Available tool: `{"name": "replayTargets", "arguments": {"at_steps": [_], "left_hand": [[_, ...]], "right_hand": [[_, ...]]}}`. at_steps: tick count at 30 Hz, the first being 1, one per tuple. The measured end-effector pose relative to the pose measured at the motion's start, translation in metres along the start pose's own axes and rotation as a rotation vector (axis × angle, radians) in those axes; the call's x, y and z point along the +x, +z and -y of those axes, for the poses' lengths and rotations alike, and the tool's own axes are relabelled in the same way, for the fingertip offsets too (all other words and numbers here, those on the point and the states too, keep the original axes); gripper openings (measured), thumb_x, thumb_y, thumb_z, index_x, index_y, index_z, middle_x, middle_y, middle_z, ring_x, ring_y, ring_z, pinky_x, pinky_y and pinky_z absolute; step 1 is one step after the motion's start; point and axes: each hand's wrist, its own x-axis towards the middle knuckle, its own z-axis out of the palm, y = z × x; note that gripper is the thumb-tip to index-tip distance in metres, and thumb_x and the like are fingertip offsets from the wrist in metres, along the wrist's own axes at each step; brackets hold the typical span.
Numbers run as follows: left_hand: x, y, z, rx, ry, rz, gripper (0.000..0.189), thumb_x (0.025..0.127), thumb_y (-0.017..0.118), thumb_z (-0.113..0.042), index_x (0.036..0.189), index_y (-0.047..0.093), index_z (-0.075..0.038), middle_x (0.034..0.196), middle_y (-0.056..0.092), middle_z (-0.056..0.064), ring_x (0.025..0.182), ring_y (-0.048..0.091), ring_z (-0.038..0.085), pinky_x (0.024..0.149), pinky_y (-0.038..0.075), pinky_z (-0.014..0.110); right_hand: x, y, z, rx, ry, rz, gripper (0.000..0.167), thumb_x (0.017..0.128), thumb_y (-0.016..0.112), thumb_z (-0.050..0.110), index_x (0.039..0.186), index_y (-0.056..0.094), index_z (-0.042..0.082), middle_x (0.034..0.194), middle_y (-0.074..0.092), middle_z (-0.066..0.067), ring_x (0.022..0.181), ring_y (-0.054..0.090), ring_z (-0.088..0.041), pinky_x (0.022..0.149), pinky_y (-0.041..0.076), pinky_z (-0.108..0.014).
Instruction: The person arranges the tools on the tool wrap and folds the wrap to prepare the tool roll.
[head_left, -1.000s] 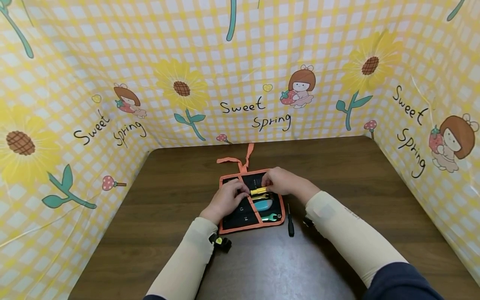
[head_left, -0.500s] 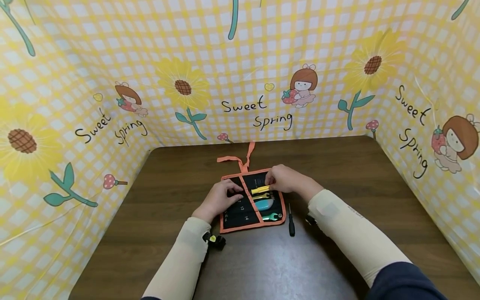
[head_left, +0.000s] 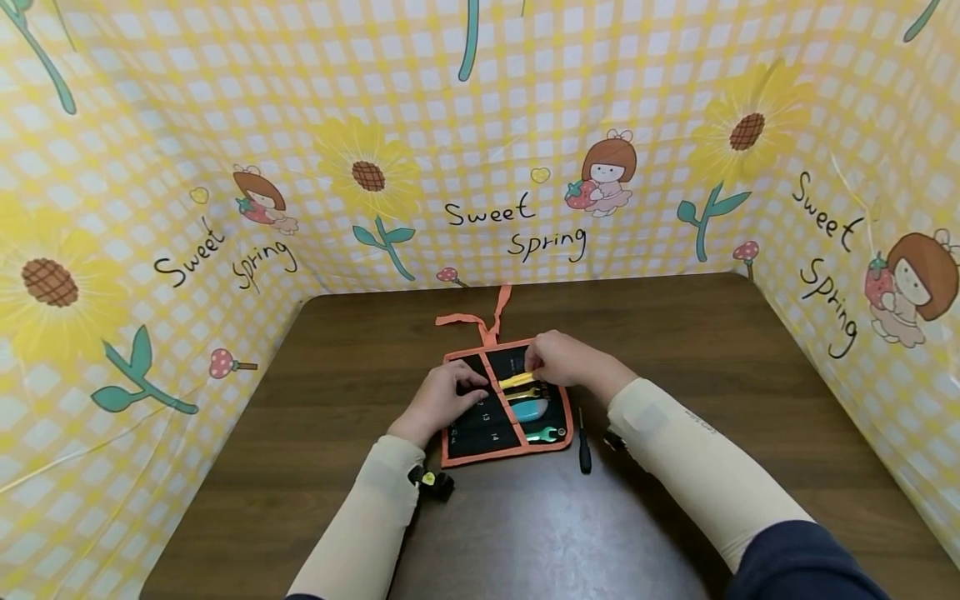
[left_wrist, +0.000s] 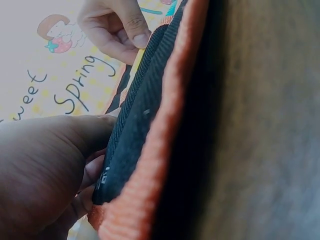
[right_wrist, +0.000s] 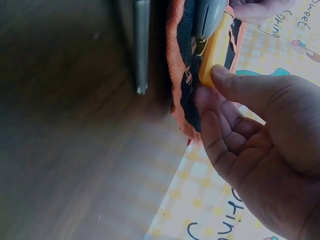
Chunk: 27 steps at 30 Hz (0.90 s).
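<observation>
A black tool pouch with orange trim [head_left: 487, 458] lies unrolled on the table. Thumb and fingers of my right hand [head_left: 567, 360] pinch the end of a yellow-handled tool [right_wrist: 214, 50], whose other end meets the orange strip [head_left: 504, 400] across the pouch's middle. What kind of tool it is cannot be told. My left hand [head_left: 437, 402] rests on the pouch's left half, thumb and forefinger apart, fingertips at the black cloth [left_wrist: 132, 125]. Beside the yellow handle, the right pockets hold a slim yellow tool [head_left: 522, 393], a teal handle [head_left: 529, 410] and a green open-end wrench [head_left: 543, 435].
A black-handled screwdriver [head_left: 585, 454] lies on the wooden table [head_left: 360, 333] just right of the pouch. Orange tie straps [head_left: 491, 325] stretch from its far edge. Yellow checked cloth [head_left: 420, 250] walls the back and both sides.
My left hand has drawn back leftward from the yellow handle's inner end to the pouch's left half. The right hand keeps its pinch on the yellow-handled tool, shifting only slightly.
</observation>
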Motion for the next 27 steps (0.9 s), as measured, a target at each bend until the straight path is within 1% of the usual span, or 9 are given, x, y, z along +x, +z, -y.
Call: {"name": "replayTargets", "arguments": {"at_steps": [4,9,18,27], "left_hand": [[0.001,0.000,0.000,-0.006,-0.015,-0.004,0.011,0.092,0.084,-0.018,0.102,0.083,-0.024,0.097,0.066,-0.011,0.088,0.062,0.010,0.082,0.054,0.035],[0.001,0.002,0.001,-0.018,-0.005,-0.017,0.011,0.092,0.084,-0.017,0.101,0.082,-0.023,0.097,0.066,-0.011,0.087,0.062,0.009,0.081,0.054,0.035],[0.001,0.003,-0.001,-0.024,-0.004,-0.012,0.009,0.093,0.083,-0.017,0.100,0.082,-0.022,0.097,0.067,-0.011,0.086,0.063,0.010,0.080,0.055,0.035],[0.002,0.003,-0.001,-0.019,-0.006,-0.017,0.010,0.092,0.083,-0.016,0.099,0.081,-0.023,0.097,0.067,-0.011,0.086,0.063,0.009,0.079,0.055,0.035]], "right_hand": [[0.004,0.001,0.002,-0.021,-0.001,-0.002,0.008,0.097,0.074,0.007,0.097,0.079,0.013,0.092,0.071,0.002,0.085,0.065,-0.014,0.080,0.057,-0.036],[0.006,0.003,0.005,-0.036,0.009,0.004,0.011,0.097,0.073,0.005,0.095,0.078,0.014,0.090,0.069,0.004,0.083,0.064,-0.013,0.078,0.056,-0.036],[0.009,0.002,0.011,-0.048,0.032,0.035,0.014,0.099,0.069,0.002,0.100,0.079,0.012,0.094,0.069,0.001,0.084,0.063,-0.015,0.080,0.056,-0.036],[0.010,0.004,0.012,-0.047,0.047,0.028,0.015,0.099,0.068,0.002,0.100,0.078,0.013,0.096,0.070,0.001,0.085,0.064,-0.015,0.080,0.056,-0.035]]}}
